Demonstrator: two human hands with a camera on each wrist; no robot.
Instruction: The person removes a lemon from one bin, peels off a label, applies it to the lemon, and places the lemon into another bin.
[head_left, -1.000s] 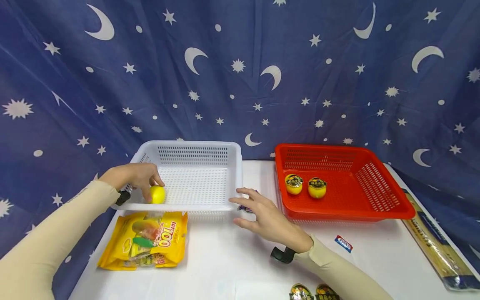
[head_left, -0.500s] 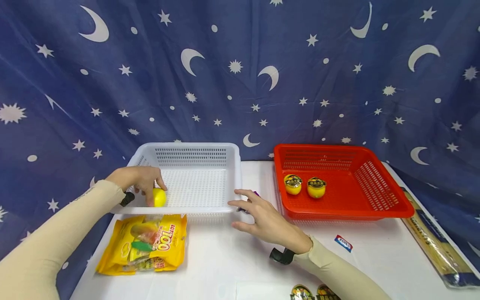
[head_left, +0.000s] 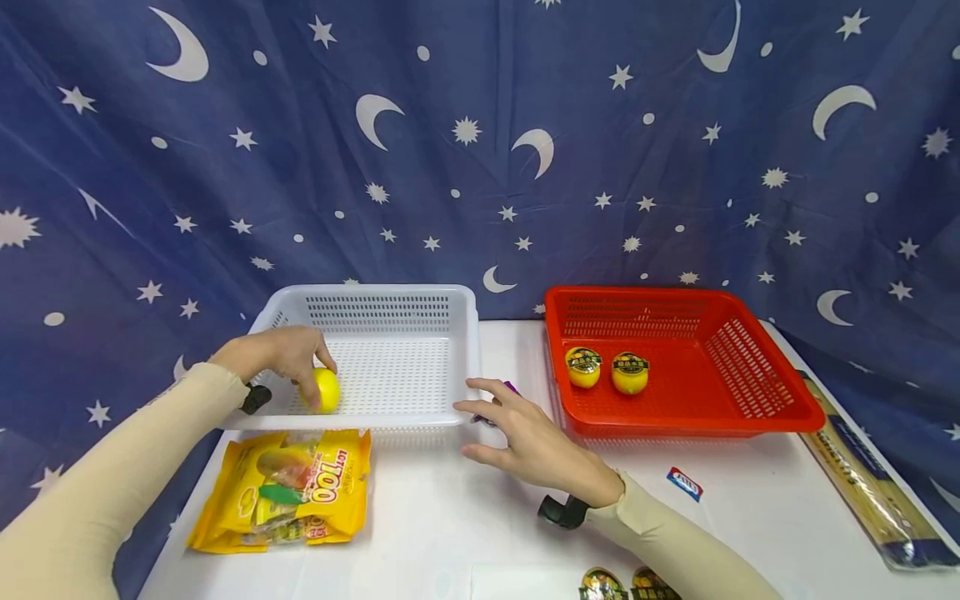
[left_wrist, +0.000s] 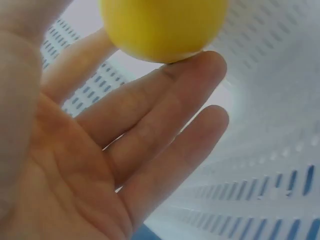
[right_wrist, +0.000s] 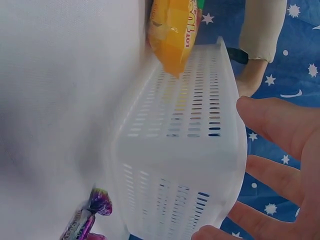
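My left hand (head_left: 291, 358) reaches into the left end of the white basket (head_left: 405, 421) and pinches a yellow lemon (head_left: 327, 390) between thumb and fingers. In the left wrist view the smooth lemon (left_wrist: 165, 27) sits at the fingertips, its top out of frame. My right hand (head_left: 528, 433) is spread beside the basket's front right corner, holding nothing. Seen from the right wrist, its fingers (right_wrist: 275, 122) are right at the basket's rim. A purple-wrapped candy (right_wrist: 82, 220) lies on the table beneath, mostly hidden by that hand in the head view.
A yellow candy bag (head_left: 285, 492) lies before the white basket. The red basket (head_left: 720, 429) on the right holds two labelled lemons (head_left: 630, 379). A small red-and-blue packet (head_left: 685, 483), a long package (head_left: 877, 483) and two round labelled items (head_left: 603, 583) are on the table.
My left hand has shifted slightly right inside the white basket, and the lemon has moved with it. My right hand has stayed almost still. The head view has turned a little.
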